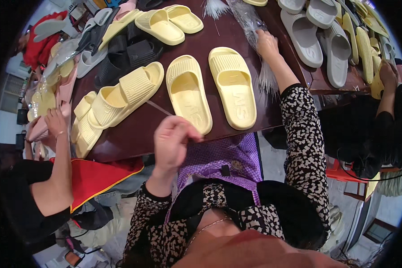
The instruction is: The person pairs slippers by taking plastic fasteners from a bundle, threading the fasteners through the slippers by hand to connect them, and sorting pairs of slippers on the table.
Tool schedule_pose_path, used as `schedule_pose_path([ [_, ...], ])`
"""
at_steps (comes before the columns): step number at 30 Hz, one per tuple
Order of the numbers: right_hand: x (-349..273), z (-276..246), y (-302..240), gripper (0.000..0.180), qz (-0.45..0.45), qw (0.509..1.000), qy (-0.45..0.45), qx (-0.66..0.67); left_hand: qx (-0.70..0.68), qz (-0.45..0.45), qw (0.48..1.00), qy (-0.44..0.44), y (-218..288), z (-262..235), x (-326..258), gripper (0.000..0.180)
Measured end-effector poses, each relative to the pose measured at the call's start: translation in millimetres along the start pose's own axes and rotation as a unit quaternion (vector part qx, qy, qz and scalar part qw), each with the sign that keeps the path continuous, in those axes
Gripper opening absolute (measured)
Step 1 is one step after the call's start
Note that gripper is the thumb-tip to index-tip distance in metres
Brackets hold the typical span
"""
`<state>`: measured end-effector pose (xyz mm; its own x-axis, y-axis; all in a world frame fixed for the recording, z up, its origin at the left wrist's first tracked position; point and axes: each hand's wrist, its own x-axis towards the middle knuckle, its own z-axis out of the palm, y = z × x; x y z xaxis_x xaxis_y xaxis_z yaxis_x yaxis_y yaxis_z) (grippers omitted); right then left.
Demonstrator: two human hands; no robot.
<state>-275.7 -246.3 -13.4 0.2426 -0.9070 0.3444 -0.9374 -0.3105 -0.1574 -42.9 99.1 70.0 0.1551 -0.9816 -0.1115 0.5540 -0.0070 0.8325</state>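
A pair of pale yellow slide sandals lies in front of me on the dark red table (201, 38): the left slide (187, 89) and the right slide (232, 85), toe straps away from me. My left hand (171, 143) is beside the left slide's heel, thumb and fingers pinched together; what they hold, if anything, is too small to make out. A thin pale strand (158, 108) shows just beyond it. Stretched forward, my right hand (268, 45) has its fingers closed at a bundle of thin clear plastic strands (266, 80) and clear film (246, 20).
More yellow slides (127, 96) are stacked at left, beside black slides (128, 53). Another yellow pair (169, 22) lies farther back. Grey slides (301, 40) cover the right table. Co-workers' hands are at far left (55, 121) and far right (388, 73).
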Motion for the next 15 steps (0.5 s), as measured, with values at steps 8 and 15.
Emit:
schedule_pose_path([
  [8, 0, -13, 0, 0.030, -0.023, 0.999, -0.034, -0.026, -0.049, 0.124, 0.990, 0.048, 61, -24, 2, 0.011],
  [15, -39, -123, -52, 0.027, -0.187, 0.967, 0.078, 0.155, -0.051, -0.032, 0.998, 0.007, 46, -2, 33, 0.011],
])
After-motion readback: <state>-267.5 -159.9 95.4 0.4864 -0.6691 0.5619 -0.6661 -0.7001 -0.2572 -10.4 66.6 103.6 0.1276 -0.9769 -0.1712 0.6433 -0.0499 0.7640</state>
